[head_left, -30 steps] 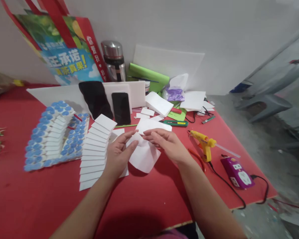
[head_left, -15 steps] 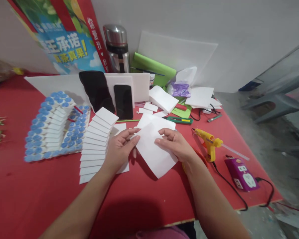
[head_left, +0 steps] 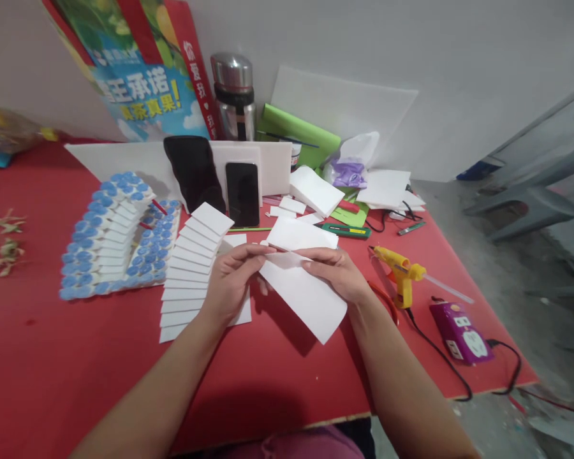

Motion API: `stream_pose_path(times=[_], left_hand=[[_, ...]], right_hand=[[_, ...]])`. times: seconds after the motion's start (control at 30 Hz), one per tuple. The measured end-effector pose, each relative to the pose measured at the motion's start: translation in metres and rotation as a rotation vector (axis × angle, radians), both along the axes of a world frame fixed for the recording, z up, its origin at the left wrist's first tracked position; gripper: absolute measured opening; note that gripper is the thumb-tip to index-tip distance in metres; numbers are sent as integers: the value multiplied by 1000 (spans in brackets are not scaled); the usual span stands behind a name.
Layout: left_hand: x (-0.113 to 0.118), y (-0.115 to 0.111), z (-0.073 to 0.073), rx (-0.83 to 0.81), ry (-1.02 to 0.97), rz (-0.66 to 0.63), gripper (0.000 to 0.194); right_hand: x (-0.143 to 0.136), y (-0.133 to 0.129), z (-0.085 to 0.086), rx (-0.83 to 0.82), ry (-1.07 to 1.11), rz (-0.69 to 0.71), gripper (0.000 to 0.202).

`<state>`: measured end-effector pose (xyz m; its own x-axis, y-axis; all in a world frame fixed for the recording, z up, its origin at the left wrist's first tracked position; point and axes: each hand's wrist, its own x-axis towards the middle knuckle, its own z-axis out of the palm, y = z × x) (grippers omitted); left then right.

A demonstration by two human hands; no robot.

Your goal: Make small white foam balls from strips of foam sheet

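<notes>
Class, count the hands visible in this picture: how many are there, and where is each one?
2. The left hand pinches the left end of the white paper; the right hand holds its upper right part, thumb on top. No other hand shows.

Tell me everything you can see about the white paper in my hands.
The paper is a plain, thin white sheet with no visible marks. Your left hand pinches its left end; your right hand grips its right side, thumb on top. It is held above the red table, where a shadow falls, with one corner pointing toward you and its right edge slightly curved. Fingers hide part of the far edge, so I can't tell whether it is folded there.
</notes>
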<state>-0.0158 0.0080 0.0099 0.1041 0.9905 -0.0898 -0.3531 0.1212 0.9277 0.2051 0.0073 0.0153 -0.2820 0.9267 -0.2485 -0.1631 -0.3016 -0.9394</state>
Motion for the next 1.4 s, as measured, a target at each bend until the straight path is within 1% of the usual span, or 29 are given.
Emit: stream_pose_path(times=[0.07, 0.17, 0.43, 0.53, 0.67, 0.77, 0.83, 0.97, 1.07, 1.13, 1.2, 1.23, 1.27, 1.37, 1.4], left_hand=[[1, 1, -2, -7, -44, 15, 10], [1, 1, -3, -15, -55, 35, 9], [0, 2, -3, -62, -69, -15, 11], [-1, 4, -3, -98, -51, -41, 16], [-1, 4, -3, -101, -58, -75, 32], [-1, 3, -2, -127, -18, -147, 35], [-1, 2, -1, -139, 13, -172, 36], [-2, 2, -1, -104, 55, -144, 38], [-4, 3, -2, -58, 146, -98, 39], [-5, 2, -3, 0, 249, -76, 39], [-6, 2, -5, 66, 345, -68, 38], [-6, 1, -5, 93, 382, -66, 37], [-6, 1, -6, 115, 413, -61, 35], [-4, 1, -3, 131, 445, -59, 33], [-4, 1, -2, 118, 431, -72, 32]], right_hand=[[-2, -1, 1, 23, -9, -14, 25], [-5, -2, 1, 34, -9, -36, 19], [-9, -4, -1, 44, -21, -61, 16], [-10, -5, 0, 76, -75, -60, 19], [-12, -5, 5, 152, -168, -52, 18], [-15, -6, 6, 187, -195, -27, 16], [-17, -7, 6, 196, -188, -12, 15], [-11, -7, 3, 204, -196, 27, 17], [-1, -5, 3, 250, -229, 59, 22], [3, -4, 3, 214, -207, 67, 37], [0, -3, 4, 123, -194, 77, 53], [-2, -3, 4, 82, -205, 76, 56], [-6, -3, 4, 51, -227, 73, 52], [-15, -4, 2, 13, -302, 35, 30], [-15, -4, 2, 17, -319, 18, 29]])
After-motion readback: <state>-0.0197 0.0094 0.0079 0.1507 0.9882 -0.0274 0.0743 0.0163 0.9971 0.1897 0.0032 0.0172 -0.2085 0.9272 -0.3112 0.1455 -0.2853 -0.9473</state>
